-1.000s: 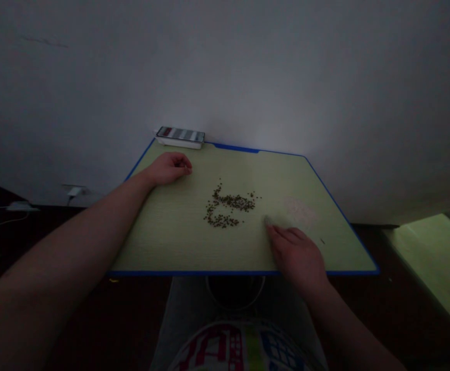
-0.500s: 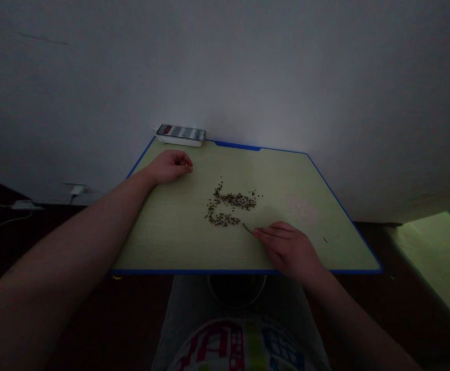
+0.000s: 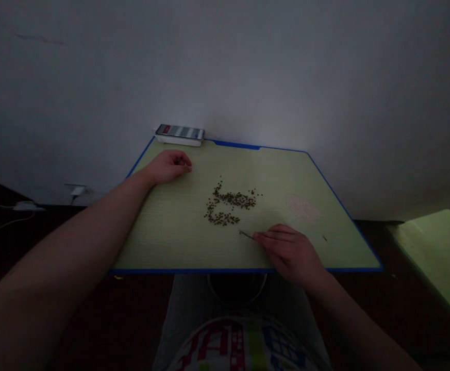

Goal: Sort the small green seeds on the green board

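My right hand pinches a pair of thin dark tweezers low over the table. Their tip points left and lies just below a scatter of small brown-green beans or seeds; a tiny speck shows at the tip, too small to name. On the upper left of the table rests my left hand, its fingers loosely curled with nothing visible in them. To the right of the seeds lies a pale patch of fine grains.
The pale yellow folding table has a blue rim. A phone lies on a white box at the back left corner, by the wall. A small brown sliver lies at right. Below the front edge, a dark round container sits between my legs.
My right hand has shifted slightly, drawing the tweezers' tip down and a little left, away from the lower edge of the seeds. My left hand stays where it was.
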Available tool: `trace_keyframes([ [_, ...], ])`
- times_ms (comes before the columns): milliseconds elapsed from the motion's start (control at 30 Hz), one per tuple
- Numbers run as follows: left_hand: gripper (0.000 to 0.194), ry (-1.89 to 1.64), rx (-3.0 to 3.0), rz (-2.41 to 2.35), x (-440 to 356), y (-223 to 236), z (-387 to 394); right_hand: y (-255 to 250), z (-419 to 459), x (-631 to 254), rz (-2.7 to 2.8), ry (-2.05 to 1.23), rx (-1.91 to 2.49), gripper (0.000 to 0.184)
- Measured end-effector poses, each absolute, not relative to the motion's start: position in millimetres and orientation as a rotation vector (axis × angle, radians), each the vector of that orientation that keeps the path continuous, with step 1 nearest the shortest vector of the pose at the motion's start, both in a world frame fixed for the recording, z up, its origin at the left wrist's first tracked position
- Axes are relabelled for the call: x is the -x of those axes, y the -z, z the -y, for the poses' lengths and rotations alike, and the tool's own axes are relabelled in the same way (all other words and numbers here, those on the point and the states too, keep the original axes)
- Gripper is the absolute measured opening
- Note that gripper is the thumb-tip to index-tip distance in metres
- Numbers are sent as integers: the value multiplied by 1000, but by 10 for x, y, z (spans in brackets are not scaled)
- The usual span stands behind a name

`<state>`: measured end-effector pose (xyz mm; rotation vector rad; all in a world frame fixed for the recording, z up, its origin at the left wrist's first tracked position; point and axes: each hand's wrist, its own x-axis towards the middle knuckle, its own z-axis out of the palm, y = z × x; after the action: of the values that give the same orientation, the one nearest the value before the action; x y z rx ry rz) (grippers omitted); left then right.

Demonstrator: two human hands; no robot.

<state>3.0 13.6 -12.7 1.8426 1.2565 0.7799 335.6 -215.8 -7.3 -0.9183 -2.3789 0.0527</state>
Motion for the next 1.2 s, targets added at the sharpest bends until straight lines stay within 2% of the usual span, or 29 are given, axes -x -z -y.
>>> trace_keyframes([
  [633,21,-790,-1863,-1258,-26,139,-147,36,2297,-3401,2422,-340,615,47],
  [967,22,-782,-1878,-1247,-5,172,-176,-33,2400,-3445,2363,-410,697,41],
  [1200,22,-772,-1877,-1258,-6,166,-175,74,2373,-3162,2448,52,876,36],
])
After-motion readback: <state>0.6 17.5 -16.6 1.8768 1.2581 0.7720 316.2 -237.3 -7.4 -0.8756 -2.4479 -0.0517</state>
